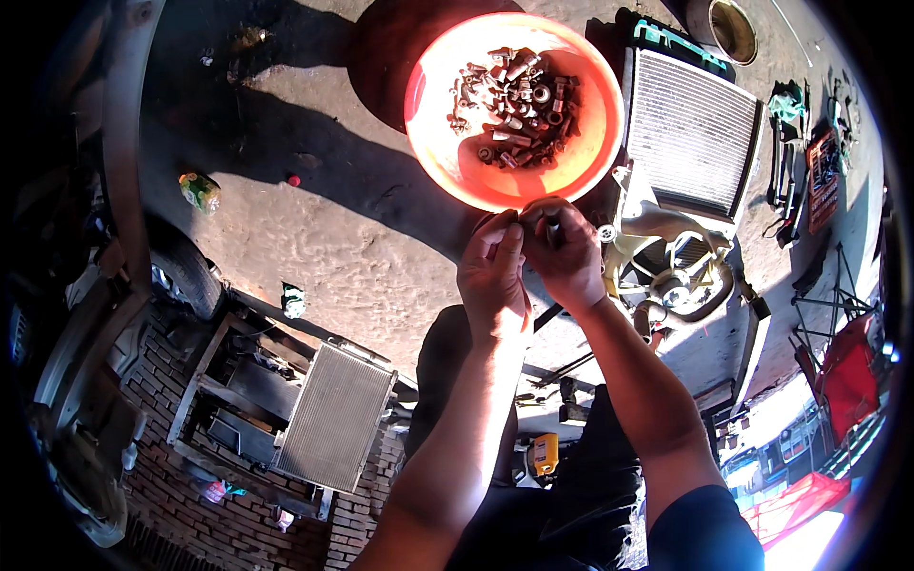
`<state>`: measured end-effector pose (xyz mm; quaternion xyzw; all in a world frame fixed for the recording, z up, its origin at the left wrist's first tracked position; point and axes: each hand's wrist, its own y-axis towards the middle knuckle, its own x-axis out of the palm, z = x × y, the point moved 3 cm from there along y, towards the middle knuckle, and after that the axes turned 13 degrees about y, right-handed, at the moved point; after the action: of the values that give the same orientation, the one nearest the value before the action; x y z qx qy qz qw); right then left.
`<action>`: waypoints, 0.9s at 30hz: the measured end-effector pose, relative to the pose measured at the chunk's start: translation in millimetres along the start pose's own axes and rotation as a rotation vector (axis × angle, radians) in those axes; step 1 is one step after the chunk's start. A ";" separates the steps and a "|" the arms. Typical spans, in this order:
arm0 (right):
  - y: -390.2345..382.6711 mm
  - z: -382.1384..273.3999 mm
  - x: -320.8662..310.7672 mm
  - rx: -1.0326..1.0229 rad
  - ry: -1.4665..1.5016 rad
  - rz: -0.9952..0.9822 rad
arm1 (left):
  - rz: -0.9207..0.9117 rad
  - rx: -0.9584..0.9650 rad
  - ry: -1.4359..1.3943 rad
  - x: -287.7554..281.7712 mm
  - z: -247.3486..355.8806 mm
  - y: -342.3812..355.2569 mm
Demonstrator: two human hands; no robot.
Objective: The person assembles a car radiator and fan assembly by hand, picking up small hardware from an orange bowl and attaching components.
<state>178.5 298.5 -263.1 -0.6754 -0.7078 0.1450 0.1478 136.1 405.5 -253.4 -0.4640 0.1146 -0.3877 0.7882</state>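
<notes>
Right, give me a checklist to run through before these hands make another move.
1. Basin upright, mouth upward: ok.
2. Metal fasteners inside the basin: ok, heaped on its bottom.
3. Fasteners sorted by kind: not ok, different shapes lie mixed.
4. Left hand and right hand close together: ok, fingertips meet by the basin's near rim.
5. What the fingers grip: cannot tell, mostly hidden and in shadow.
6. Hands clear of the rim: cannot tell, contact is unclear from above.
</notes>
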 end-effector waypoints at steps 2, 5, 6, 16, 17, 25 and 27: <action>5.3 0.7 3.4 0.095 0.050 0.002 | -0.006 0.006 -0.017 0.4 3.8 5.1; 10.1 8.1 9.5 0.046 0.126 0.019 | 0.009 -0.001 -0.066 1.2 4.6 7.7; 11.7 9.1 8.9 0.039 0.160 0.025 | 0.006 -0.007 -0.068 3.4 4.2 8.1; 25.7 44.0 25.2 0.362 0.047 -0.021 | 0.176 -0.067 0.004 0.4 -1.9 8.7; 31.3 56.7 28.5 0.317 0.176 0.049 | 0.238 -0.100 0.057 0.7 -5.4 7.3; 88.5 197.5 60.0 0.128 0.059 0.127 | 0.318 -0.071 0.291 36.4 6.9 -8.2; 94.5 227.0 48.4 0.161 -0.053 0.167 | 0.281 -0.099 0.286 46.4 3.7 -11.2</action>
<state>170.7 349.8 -508.2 -0.7138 -0.6388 0.2311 0.1703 163.6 371.6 -233.9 -0.4217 0.3081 -0.3298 0.7864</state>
